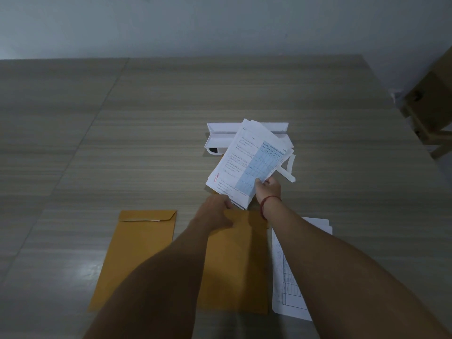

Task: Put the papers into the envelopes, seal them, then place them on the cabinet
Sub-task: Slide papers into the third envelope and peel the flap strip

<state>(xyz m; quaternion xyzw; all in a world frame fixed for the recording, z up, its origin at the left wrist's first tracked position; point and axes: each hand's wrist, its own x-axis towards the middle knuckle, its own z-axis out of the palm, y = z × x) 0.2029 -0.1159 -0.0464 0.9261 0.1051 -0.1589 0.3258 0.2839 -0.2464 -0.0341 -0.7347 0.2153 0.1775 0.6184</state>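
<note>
Brown envelope [239,265] lies near on the desk [146,118], its far edge gripped by the left hand [217,211]; the right hand [267,189] pinches a sheaf of papers [247,162] just above it. A second envelope [139,253] lies left.

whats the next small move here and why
Probably slide the papers down into the middle envelope: the right hand grips the stack with its lower edge at the mouth, which the left hand seems to hold open.
</note>
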